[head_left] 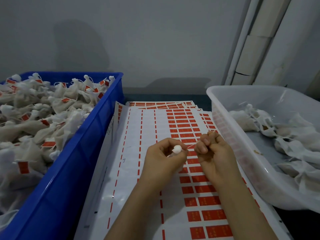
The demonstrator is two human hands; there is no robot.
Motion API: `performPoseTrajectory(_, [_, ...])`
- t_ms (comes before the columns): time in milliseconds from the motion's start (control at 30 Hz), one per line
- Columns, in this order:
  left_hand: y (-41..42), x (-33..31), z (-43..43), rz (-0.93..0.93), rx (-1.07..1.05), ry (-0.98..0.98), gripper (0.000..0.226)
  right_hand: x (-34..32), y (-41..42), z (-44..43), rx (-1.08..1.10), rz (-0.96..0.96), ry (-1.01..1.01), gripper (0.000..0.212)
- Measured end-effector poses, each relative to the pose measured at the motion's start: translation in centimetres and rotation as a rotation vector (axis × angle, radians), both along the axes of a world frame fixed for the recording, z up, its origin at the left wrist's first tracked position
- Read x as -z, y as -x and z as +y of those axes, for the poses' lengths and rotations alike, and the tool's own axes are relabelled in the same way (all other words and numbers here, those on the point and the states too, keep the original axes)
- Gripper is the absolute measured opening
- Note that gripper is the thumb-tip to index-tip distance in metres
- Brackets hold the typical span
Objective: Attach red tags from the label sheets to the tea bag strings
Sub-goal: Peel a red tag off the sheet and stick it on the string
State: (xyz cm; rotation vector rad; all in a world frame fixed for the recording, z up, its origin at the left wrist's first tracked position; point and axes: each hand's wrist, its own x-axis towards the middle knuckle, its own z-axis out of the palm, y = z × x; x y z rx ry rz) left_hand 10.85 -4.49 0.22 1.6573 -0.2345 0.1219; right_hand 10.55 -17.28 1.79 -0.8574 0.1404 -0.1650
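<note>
The left grip (162, 158) is pinching a bag (177, 149), the right grip (214, 153) is pinching its string (191, 146) taut, probably readying for a tag (194, 169) beneath.

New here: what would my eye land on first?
The blue crate on the left, heaped with tea bags already bearing red tags, stands out first. In the middle lie label sheets; above them the left hand grips a tea bag while the right hand pinches its string. A white tub of untagged bags sits right.
</note>
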Motion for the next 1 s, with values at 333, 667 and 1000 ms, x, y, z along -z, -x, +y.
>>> performPoseTrajectory(333, [-0.8, -0.1, 0.3, 0.258, 0.001, 0.052, 0.014, -0.2, 0.3, -0.4, 0.03, -0.031, 0.35, 0.021])
performPoseTrajectory(667, [-0.3, -0.4, 0.9, 0.278, 0.152, 0.099, 0.038, 0.6, 0.3, 0.5, 0.003, -0.034, 0.709, 0.028])
performPoseTrajectory(1000, [-0.7, -0.1, 1.1, 0.29, 0.121, 0.099, 0.011, 1.0, 0.1, 1.2, 0.125, -0.062, 1.008, 0.014])
